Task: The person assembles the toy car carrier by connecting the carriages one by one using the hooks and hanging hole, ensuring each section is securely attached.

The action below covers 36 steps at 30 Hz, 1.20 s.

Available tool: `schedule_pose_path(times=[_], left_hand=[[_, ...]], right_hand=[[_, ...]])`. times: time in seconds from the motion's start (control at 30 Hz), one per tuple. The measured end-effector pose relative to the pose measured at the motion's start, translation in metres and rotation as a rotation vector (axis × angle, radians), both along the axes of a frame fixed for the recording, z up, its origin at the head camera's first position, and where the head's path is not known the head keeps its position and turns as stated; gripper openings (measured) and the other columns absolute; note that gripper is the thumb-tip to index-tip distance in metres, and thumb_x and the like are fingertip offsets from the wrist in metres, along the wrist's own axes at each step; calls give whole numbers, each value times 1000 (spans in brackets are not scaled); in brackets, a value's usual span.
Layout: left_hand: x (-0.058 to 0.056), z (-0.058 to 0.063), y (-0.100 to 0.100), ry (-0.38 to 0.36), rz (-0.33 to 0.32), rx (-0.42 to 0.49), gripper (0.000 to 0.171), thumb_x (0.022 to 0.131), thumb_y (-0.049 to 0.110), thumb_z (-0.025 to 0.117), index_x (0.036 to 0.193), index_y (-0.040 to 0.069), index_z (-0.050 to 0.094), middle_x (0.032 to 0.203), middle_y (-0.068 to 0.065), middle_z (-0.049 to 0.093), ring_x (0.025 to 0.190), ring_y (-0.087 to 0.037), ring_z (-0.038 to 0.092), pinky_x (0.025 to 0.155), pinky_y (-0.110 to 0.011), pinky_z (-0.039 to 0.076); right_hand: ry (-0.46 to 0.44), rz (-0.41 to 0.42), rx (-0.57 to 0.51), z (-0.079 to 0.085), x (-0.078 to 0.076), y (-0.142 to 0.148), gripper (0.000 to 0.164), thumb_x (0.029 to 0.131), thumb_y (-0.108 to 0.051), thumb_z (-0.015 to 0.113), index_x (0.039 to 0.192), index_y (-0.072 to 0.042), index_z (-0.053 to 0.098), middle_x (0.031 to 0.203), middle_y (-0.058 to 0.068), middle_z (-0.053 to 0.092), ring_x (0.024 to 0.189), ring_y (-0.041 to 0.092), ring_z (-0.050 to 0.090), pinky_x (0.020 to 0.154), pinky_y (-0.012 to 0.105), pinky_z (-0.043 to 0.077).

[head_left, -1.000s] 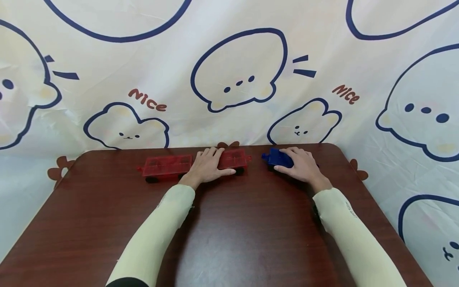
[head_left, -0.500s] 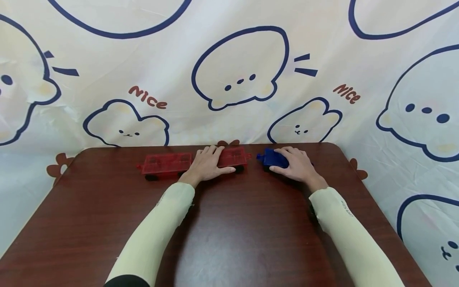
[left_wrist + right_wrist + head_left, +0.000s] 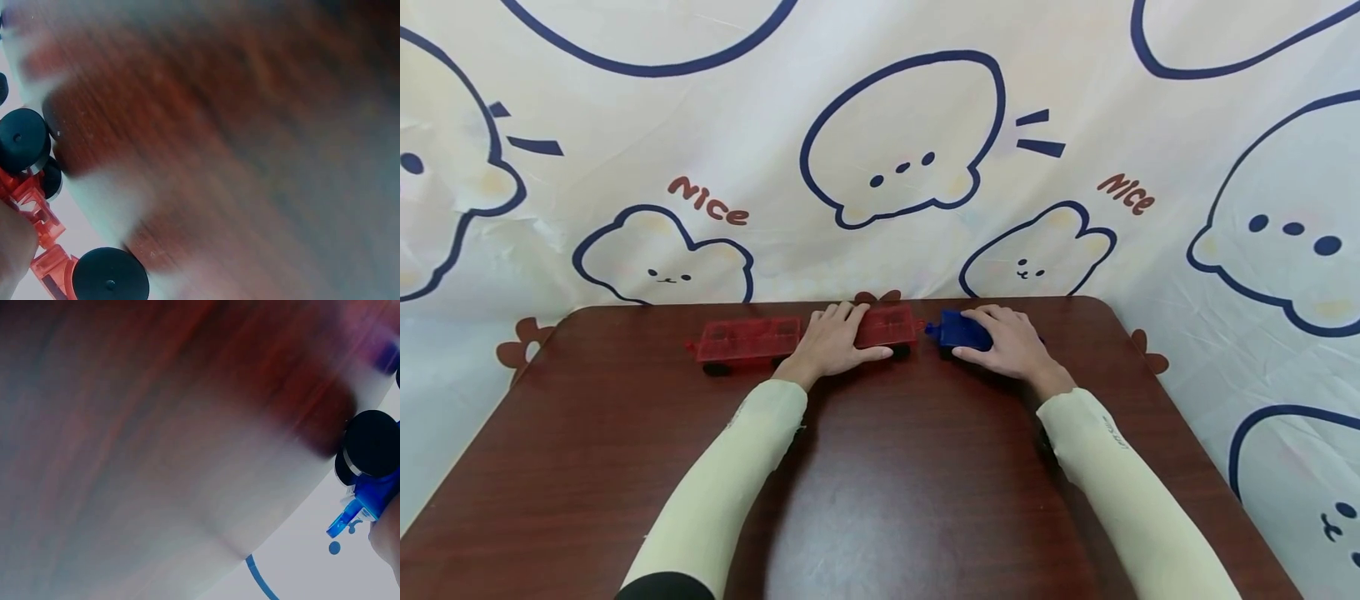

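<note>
translucent red plastic for the wagons (image 3: 748,341), glossy, ribbed into little cells, on matt black plastic wheels (image 3: 110,282). deep blue plastic for the car (image 3: 958,332), likewise translucent and shiny. dark reddish wood-grain on the table (image 3: 887,483), smooth, with a soft sheen toward the near edge. thin printed cloth for the backdrop (image 3: 880,150), matt, lightly creased. pale knit sleeves (image 3: 722,492), matt.

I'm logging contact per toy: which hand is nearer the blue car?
Right. The right hand rests on the blue car; the left hand lies on the red cars, apart from it.
</note>
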<state>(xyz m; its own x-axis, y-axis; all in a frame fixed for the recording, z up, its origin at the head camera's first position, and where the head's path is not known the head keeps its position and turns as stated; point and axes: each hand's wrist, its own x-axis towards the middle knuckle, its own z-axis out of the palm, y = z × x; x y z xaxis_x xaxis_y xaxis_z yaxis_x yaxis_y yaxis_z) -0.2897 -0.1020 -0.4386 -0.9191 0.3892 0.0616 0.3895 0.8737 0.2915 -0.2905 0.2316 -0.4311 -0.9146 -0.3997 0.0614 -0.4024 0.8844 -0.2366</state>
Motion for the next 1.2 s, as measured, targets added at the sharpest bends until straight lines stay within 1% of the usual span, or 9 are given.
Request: schedule_pose_path(times=[0.4, 0.6, 0.8, 0.87, 1.07, 1.2], left_hand=[[-3, -1, 2, -15, 6, 0, 110, 80, 88, 49, 156, 11, 36, 151, -14, 43, 136, -32, 38, 110, -54, 30], [-4, -1, 1, 1, 6, -6, 110, 79, 90, 47, 155, 10, 37, 150, -14, 44, 135, -31, 39, 108, -53, 31], [-3, -1, 1, 2, 6, -7, 109, 80, 88, 49, 155, 10, 36, 151, -15, 44, 135, -32, 40, 108, -53, 31], [-2, -1, 2, 4, 6, -22, 107, 81, 87, 50, 156, 10, 37, 150, -14, 45, 135, -32, 40, 108, -53, 32], [0, 2, 4, 28, -23, -81, 104, 83, 85, 49, 155, 11, 39, 146, -13, 47, 132, -32, 42, 102, -52, 34], [0, 3, 5, 32, -26, -89, 104, 83, 85, 49, 155, 11, 39, 146, -14, 47, 133, -32, 42, 101, -52, 34]], right_hand=[[0, 8, -10, 1, -1, -4, 84, 87, -70, 60, 151, -18, 48, 150, 16, 46, 134, 37, 41, 113, 62, 25], [5, 17, -5, 1, -1, -5, 84, 87, -71, 60, 151, -18, 48, 149, 16, 47, 133, 37, 42, 113, 62, 26], [4, 21, 5, 1, -1, -8, 84, 87, -70, 60, 151, -18, 48, 149, 16, 47, 134, 37, 43, 113, 62, 26], [4, 23, 8, 1, 0, -9, 84, 87, -71, 59, 151, -17, 48, 149, 16, 47, 134, 37, 43, 113, 62, 26], [7, 25, 8, -1, -2, -8, 83, 87, -71, 59, 151, -18, 48, 148, 16, 48, 133, 37, 43, 113, 62, 27], [5, 22, 9, 0, -2, -7, 84, 87, -71, 59, 151, -18, 48, 149, 16, 48, 133, 37, 43, 113, 62, 27]])
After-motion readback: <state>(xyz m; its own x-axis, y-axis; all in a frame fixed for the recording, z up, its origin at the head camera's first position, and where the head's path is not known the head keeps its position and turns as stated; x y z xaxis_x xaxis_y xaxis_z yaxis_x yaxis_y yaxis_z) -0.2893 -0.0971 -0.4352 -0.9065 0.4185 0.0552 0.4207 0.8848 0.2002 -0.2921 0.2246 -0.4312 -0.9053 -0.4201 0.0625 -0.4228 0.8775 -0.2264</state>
